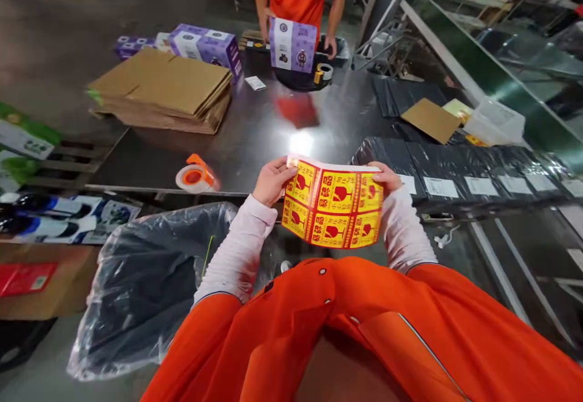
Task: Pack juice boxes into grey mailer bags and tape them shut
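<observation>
A sheet of yellow and red fragile stickers (334,204), printed with wine glasses, is stretched between my two hands in front of my chest. My left hand (273,181) pinches its upper left corner. Its upper right edge is gripped by my right hand (387,178), thumb on the printed face. The sheet hangs over the near edge of the dark metal table (255,141). Beyond my left hand lies a roll of tape in an orange dispenser (197,175). Black-wrapped parcels (423,165) with white labels stand in a row past my right hand.
Across the table a co-worker in orange holds a purple box (293,47), near a yellow tape dispenser (323,73). Flattened cardboard (159,86) is stacked at the left, with a purple carton (207,47) behind. A plastic-lined bin (150,280) stands below my left arm.
</observation>
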{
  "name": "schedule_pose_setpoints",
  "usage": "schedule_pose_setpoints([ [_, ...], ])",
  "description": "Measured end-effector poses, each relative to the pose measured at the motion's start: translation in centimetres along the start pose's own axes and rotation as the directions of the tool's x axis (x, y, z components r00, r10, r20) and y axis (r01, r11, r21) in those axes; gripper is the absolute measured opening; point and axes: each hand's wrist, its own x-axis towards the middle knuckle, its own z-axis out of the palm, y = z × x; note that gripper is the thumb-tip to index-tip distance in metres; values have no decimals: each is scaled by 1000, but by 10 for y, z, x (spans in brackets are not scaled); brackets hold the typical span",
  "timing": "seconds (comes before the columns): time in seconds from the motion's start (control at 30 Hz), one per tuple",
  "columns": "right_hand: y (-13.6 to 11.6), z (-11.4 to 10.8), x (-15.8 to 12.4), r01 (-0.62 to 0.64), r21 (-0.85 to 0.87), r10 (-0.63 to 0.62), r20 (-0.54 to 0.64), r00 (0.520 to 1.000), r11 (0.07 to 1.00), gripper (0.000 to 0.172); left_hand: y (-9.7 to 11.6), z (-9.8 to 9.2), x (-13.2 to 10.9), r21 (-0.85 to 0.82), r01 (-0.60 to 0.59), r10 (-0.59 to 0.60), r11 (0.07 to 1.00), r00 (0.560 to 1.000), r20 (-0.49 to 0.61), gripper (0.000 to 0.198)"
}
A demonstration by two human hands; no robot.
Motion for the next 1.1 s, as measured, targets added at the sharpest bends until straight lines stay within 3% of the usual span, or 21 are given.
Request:
schedule_pose_setpoints([
  [0.03,5,-10,-2,-80,-54,78,-32,996,995,51,1,13,3,47,-25,25,999,1000,4,75],
  [0.1,9,-27,-11,-183,-167,146,-215,966,969,42,-3,33,4,147,-60,55,987,998,37,83],
  [0.17,3,-30,-25,-133,-243,25,-401,916,961,41,-10,51,1,221,-96,73,971,991,111,96],
  [0.2,-2,-25,-31,-60,-260,-57,-420,906,964,43,-15,61,-2,249,-124,86,961,984,157,100],
  [0.3,-16,6,-42,174,-188,-223,-278,934,967,53,-25,94,-14,342,-233,133,910,947,293,97],
  [0.4,-15,27,-51,196,17,-193,-131,973,980,55,-23,118,-29,443,-292,102,847,909,404,87],
  [0.5,-3,19,-68,117,179,-108,-58,992,977,61,-14,130,-37,505,-322,39,801,869,493,69],
  [0.63,10,-6,-90,96,272,-105,19,994,957,59,-12,146,-35,541,-573,205,615,779,592,42],
  [0.73,15,-16,-100,119,286,-133,31,991,951,60,-19,164,-33,524,-653,289,547,735,614,30],
  [0.87,22,-24,-113,239,158,-228,-85,970,958,62,-34,190,-40,522,-594,299,612,785,542,36],
  [0.97,28,-37,-122,398,-86,-406,-152,901,914,49,-47,207,-48,516,-527,279,675,830,482,41],
  [1.1,35,-56,-134,520,-320,-577,-112,809,792,36,-67,224,-55,507,-439,247,742,882,402,40],
])
